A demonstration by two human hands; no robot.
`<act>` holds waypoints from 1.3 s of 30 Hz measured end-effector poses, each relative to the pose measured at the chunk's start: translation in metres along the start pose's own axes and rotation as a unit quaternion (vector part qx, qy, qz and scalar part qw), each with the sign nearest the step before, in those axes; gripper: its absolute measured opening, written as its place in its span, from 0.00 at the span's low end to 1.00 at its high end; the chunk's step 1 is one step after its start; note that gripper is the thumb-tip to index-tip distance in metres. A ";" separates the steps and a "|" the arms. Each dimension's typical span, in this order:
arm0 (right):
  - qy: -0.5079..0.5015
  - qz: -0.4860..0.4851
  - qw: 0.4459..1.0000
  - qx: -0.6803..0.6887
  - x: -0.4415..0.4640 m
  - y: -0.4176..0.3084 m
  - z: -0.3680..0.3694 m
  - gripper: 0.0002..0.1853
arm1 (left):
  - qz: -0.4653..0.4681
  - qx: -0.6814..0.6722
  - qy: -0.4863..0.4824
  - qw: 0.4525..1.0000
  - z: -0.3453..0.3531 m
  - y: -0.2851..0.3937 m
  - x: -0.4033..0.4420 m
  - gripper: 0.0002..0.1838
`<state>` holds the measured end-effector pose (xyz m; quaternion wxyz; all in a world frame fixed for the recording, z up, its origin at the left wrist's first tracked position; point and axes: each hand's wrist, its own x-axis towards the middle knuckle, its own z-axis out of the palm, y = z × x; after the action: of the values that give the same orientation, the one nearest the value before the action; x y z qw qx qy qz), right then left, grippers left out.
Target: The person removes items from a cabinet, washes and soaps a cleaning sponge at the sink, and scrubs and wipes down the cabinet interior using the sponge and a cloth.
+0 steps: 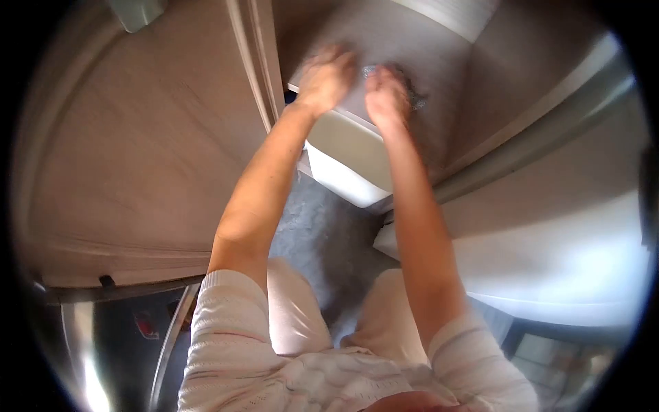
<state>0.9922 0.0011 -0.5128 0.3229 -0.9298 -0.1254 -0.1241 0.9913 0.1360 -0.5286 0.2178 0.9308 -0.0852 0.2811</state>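
Both arms reach forward over a brownish flat surface [436,48]. My left hand [328,79] is over its near edge at the left, its fingers smeared by motion. Close beside it, my right hand [388,96] is also blurred, fingers pointing away from me. Some shiny, crinkled, see-through material [418,101] shows on both sides of my right hand; it looks like clear plastic. Whether the fingers grip it is not visible. Below the surface's front edge, between my forearms, is a white open-topped bin [347,175].
A large brown panel [137,151] stands on the left. On the right is a big white rounded shape [549,240] with a grey rail above it. The grey floor [319,220] shows between my legs. A pale object [137,12] is at the top left.
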 end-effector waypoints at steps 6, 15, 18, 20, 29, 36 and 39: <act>-0.104 0.074 0.970 -0.207 0.069 0.049 0.014 0.31 | -0.131 0.135 -0.155 0.970 -0.009 0.003 -0.009 0.29; -0.164 0.036 0.940 -0.298 0.149 0.066 0.009 0.25 | -0.122 0.105 -0.113 0.981 -0.008 0.002 -0.011 0.29; -0.205 -0.026 0.965 -0.158 0.158 0.019 0.073 0.21 | -0.118 0.083 -0.038 0.989 0.000 -0.002 -0.017 0.31; -0.200 -0.186 0.949 -0.159 0.135 -0.012 0.064 0.20 | -0.108 0.075 -0.007 0.991 0.003 -0.003 -0.020 0.32; -0.134 -0.192 0.958 -0.164 0.230 0.056 0.086 0.19 | -0.124 0.094 0.002 0.988 0.011 -0.001 -0.024 0.33; -0.140 -0.243 0.960 -0.024 0.198 0.016 0.093 0.13 | -0.159 0.100 -0.112 0.976 0.002 0.004 -0.019 0.36; 0.007 -0.174 0.969 -0.175 0.272 0.097 0.107 0.13 | -0.155 0.110 -0.121 0.974 -0.006 0.009 -0.021 0.36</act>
<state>1.2939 0.0367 -0.5643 0.1299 -0.9348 -0.2596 -0.2047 0.9687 0.1313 -0.5330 0.1430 0.9779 0.0658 0.1373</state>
